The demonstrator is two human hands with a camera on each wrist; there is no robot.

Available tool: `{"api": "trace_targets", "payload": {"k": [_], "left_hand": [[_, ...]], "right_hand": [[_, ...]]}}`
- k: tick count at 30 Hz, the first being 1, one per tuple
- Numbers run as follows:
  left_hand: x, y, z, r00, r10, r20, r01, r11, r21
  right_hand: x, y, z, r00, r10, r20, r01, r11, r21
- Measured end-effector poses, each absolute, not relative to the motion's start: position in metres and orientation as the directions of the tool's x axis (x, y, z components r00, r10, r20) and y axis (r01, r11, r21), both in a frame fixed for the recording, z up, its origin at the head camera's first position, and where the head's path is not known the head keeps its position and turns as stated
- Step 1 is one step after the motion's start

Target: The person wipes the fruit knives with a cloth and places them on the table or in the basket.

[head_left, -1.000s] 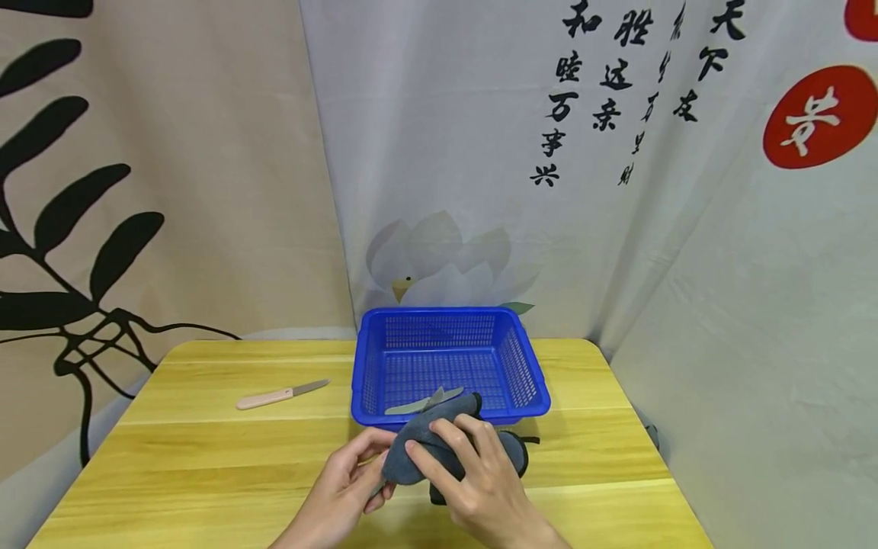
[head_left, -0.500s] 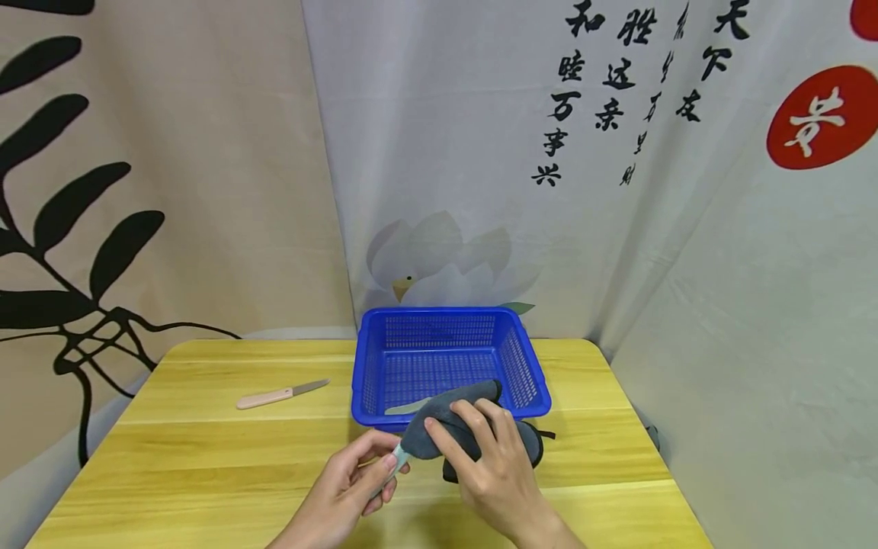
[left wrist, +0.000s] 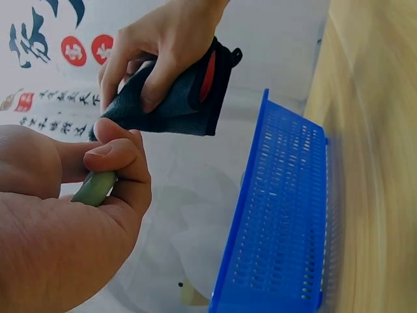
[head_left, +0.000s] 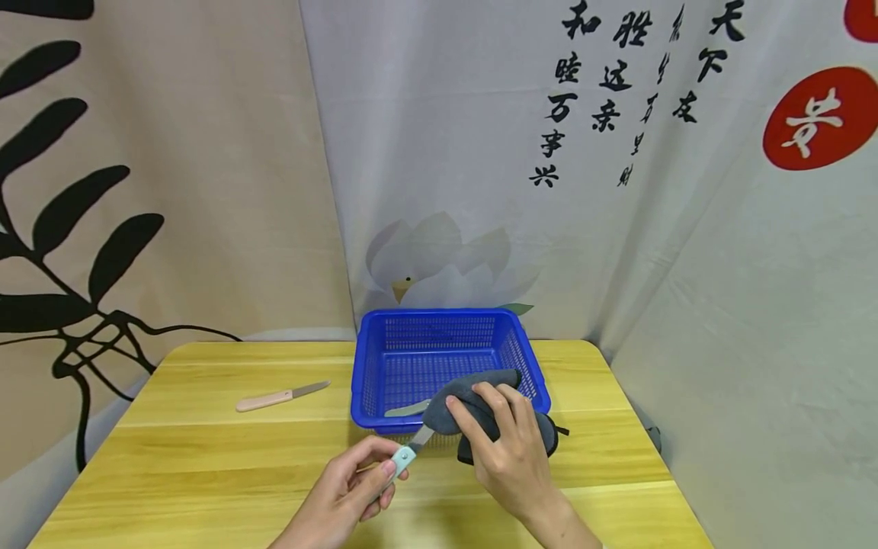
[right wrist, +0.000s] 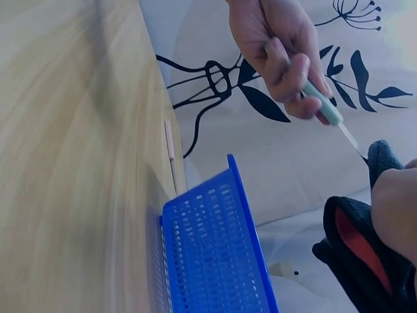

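Note:
My left hand [head_left: 350,488] holds a small knife by its pale green handle [head_left: 403,459], with the blade pointing up and to the right. In my right hand [head_left: 507,450] is a folded dark grey cloth [head_left: 442,415] with black edging. The cloth covers the blade's tip, while the bare lower blade [right wrist: 348,135] shows between handle and cloth. A red inner side of the cloth [right wrist: 361,248] appears in the right wrist view. Both hands are above the table, in front of the blue basket [head_left: 442,312].
Inside the basket, near its front wall, lies a pale, slim knife-like piece [head_left: 406,410], partly hidden by the cloth. A second knife [head_left: 267,400] with a light pinkish handle rests on the wooden table [head_left: 206,473] left of the basket. Printed curtains hang behind.
My right hand has moved right and slightly up with the cloth, sliding along the knife towards its tip. More handle and part of the blade are now uncovered. My left hand has barely moved.

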State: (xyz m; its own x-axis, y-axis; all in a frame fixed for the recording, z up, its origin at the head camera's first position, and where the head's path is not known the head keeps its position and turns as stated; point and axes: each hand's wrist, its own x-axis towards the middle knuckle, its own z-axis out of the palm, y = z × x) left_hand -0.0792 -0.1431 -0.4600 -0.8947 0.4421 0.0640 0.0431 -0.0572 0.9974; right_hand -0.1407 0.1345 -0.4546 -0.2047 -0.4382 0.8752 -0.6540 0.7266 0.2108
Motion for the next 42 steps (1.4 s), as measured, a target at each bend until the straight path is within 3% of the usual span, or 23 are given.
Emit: {"api": "trace_targets", "payload": {"k": [7,16,20,26,30,42], "left_hand": [[-0.077,-0.146,-0.460,-0.899,0.439,-0.011,-0.035,-0.046,0.998],[-0.078,-0.150,-0.460,-0.936,0.348,0.053,0.032,-0.066,0.997],[-0.080,-0.148,-0.461,-0.934,0.331,0.137,0.121,-0.069,0.990],[-0.082,-0.143,-0.461,-0.938,0.317,0.139,0.131,-0.047,0.990],[-0.083,-0.139,-0.461,-0.934,0.325,0.145,0.143,-0.031,0.989],[-0.084,-0.135,-0.459,-0.910,0.382,0.163,0.156,-0.049,0.987]], "right_hand": [[-0.148,0.145,-0.452,-0.216,-0.376,0.901,-0.651,0.743,0.154],[-0.139,0.147,-0.455,-0.234,-0.312,0.921,-0.684,0.726,0.072],[-0.134,0.140,-0.453,-0.169,-0.333,0.928,-0.720,0.684,0.114],[-0.126,0.124,-0.445,-0.033,-0.388,0.921,-0.770,0.597,0.224],[-0.122,0.114,-0.445,0.023,-0.423,0.906,-0.776,0.563,0.283],[-0.114,0.107,-0.461,-0.110,-0.510,0.853,-0.735,0.620,0.276]]}}
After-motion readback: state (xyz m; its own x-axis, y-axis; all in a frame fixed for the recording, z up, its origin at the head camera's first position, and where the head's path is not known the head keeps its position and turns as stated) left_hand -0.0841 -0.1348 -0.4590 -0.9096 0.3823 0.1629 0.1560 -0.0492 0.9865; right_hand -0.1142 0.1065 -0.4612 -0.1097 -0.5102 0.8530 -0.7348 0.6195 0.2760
